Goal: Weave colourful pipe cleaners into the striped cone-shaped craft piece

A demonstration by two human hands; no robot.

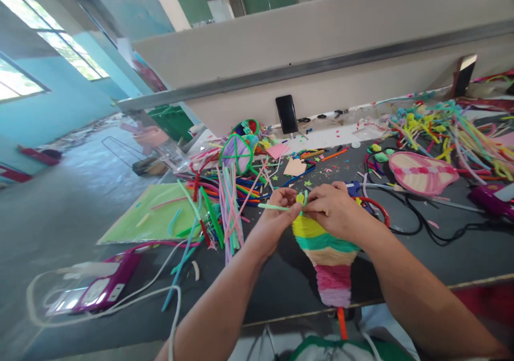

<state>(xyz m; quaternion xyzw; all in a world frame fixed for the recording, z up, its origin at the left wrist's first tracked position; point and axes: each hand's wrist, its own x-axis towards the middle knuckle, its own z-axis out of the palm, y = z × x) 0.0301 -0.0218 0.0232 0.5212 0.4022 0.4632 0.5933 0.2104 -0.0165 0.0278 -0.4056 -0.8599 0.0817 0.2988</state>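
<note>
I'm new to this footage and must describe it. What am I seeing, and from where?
There is no machine here: you see a person's bare left hand and right hand. The one picture comes from a camera worn on that person's head, looking forward and down. The hands come together at the far end of a striped piece. The left one pinches a pale green strip; what the right one grips is hard to see. On the dark table lie bundles of coloured strips, a green sheet and a pink-edged oval piece.
</note>
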